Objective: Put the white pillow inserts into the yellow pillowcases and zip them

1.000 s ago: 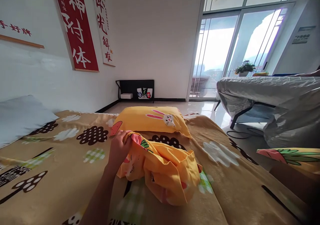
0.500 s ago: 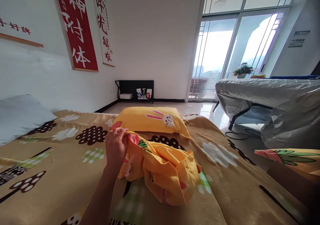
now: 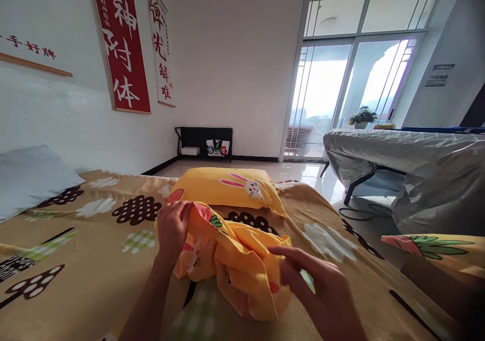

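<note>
Yellow cloth (image 3: 240, 265), printed with rabbits and carrots, lies bunched on the brown blanket (image 3: 94, 265) in front of me, just on the near side of a plump yellow pillow (image 3: 215, 184). What has changed in the last half second is my right hand (image 3: 320, 283): it was out of view, and now it reaches in from the near right, index finger out over the cloth's right end, thumb lower down. It is blurred, and I cannot tell whether that grip has closed on any fabric or only touches it. My left hand (image 3: 174, 227) has stayed where it was, its grip pinched firmly on the cloth's far left corner by the carrot print. The heap itself keeps much the same folds, so as I judge it the new hand has hardly disturbed it. To me this turns one-handed work into two-handed work: one end is held, and the other is now within reach. The pillow has not shifted on the blanket; only my view has tipped up slightly.
</note>
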The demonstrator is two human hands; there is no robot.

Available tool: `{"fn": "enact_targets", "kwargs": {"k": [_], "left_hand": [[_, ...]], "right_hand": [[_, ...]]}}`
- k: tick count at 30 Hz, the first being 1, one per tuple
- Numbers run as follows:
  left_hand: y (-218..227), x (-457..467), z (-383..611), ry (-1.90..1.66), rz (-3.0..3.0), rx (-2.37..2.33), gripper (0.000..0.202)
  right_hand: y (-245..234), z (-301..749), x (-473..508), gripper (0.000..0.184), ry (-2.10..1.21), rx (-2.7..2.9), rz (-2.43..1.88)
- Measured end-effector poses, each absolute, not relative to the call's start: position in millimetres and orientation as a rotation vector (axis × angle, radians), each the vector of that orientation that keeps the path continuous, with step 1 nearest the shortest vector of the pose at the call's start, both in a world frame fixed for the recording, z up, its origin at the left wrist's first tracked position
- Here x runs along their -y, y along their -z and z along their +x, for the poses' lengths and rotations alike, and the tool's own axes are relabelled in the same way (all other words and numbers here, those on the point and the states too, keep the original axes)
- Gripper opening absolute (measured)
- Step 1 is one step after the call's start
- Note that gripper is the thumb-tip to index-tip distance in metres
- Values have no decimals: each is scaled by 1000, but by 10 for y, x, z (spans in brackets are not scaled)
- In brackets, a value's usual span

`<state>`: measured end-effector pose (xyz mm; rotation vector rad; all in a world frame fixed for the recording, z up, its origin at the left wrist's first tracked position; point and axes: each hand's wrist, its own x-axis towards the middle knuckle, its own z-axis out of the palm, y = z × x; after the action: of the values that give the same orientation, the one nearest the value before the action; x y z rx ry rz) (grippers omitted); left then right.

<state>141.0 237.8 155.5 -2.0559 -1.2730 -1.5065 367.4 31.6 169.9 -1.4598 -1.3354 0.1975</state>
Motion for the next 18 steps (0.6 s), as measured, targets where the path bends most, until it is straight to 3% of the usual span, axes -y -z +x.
{"fn": "enact_targets", "kwargs": {"k": [3,7,12,15,18], "left_hand": [[-1551,-2405,1376,1540,-2062,1256,31],[-1544,-2506,1291,1565,-2065,1262,31],[-1591,-2333,1436,1635,-2182,1221,24],[-1618,-2010,1704,1556,-2288,912,20],[-1600,-1769,1946,1222,-2550,542,48]], "right_hand": [[-1547,3686,-754,39,-178,1578,-1967],[-1266,3736,-1021,10,-235,1909,-2233],[-1252,3825,-1121,26,-38,1704,-2001],[-1342,3834,-1121,35,21,1481,-1756],[-1408,3803,-1077,41,-26,1333,-1550]]}}
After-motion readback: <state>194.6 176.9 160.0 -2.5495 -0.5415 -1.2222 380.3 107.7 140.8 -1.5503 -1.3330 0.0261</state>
